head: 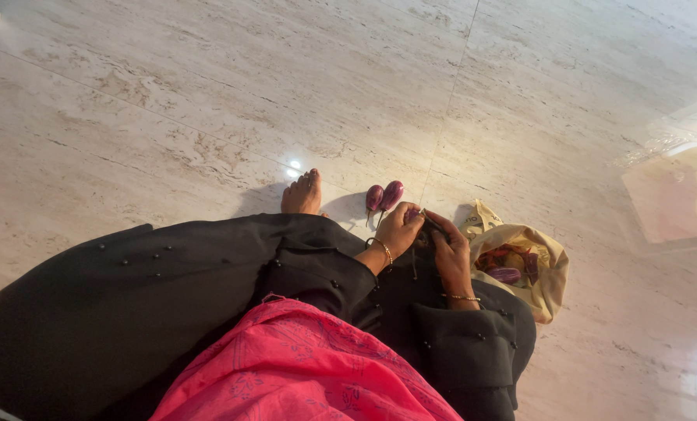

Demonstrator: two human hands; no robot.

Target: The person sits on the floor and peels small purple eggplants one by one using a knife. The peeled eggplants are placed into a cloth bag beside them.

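Head view is showing me sitting on the pale marble floor [208, 101]. My left hand [399, 228] and my right hand [451, 253] are meeting over my lap, both closing around a small purple eggplant [413, 214], fingers pinching its stem end. I am judging I am trimming it now. Two eggplants [384, 196] are lying just beyond my hands, near my foot [302, 195]. For next one, reaching right to the cloth bag [547, 273] seems needed.

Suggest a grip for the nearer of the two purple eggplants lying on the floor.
Probably the plump body of the nearer eggplant, from above, fingers across its width: it lies flat on the marble floor, touching the second eggplant on one side. Its thin stem trails toward the left hand.
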